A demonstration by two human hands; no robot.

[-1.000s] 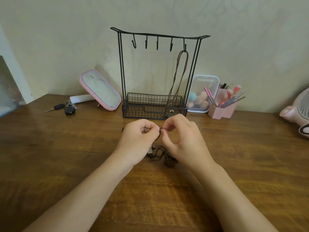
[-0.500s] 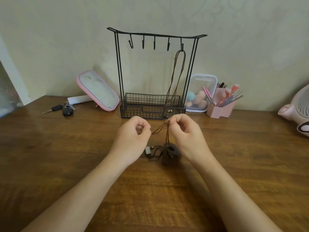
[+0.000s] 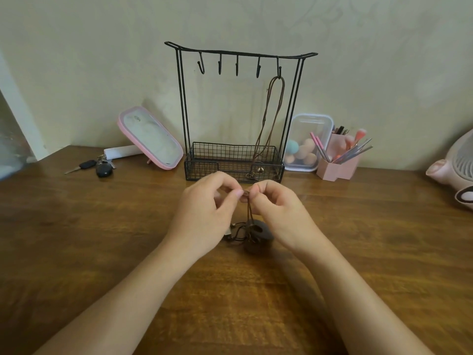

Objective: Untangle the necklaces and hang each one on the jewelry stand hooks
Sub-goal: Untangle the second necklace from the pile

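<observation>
A brown wooden table (image 3: 76, 252) fills the lower half of the view. At twelve o'clock on it, against the wall, stands the black wire jewelry stand (image 3: 182, 98), upright, with a mesh basket at its foot and five hooks under its top bar. The left hand (image 3: 204, 213) and right hand (image 3: 281, 213) meet just in front of the basket, at the centre of the view. Their fingertips are close together, and each pinches the top of a thin brown cord (image 3: 248, 208) between thumb and forefinger, the other fingers curled.

A pink fan (image 3: 455, 165) sits at three o'clock at the table's edge. A pink-framed tilted mirror (image 3: 151, 139) leans at ten o'clock from the hands, and a clear plastic box of makeup sponges (image 3: 309, 139) stands at one o'clock, touching a pink brush holder (image 3: 337, 165).

A long brown cord necklace (image 3: 266, 114) hangs from the rightmost hook. Its long axis runs nearly twelve to six, the lower end drifting toward seven, down into the basket. A bunch of dark keys (image 3: 102, 170) lies at nine o'clock from the basket.

The pinched cord drops straight toward six o'clock to a dark round pendant (image 3: 258, 235) resting on the table between the wrists. At the pendant's nine o'clock lies a black cord with a metal clasp (image 3: 235, 230), tangled against it.
</observation>
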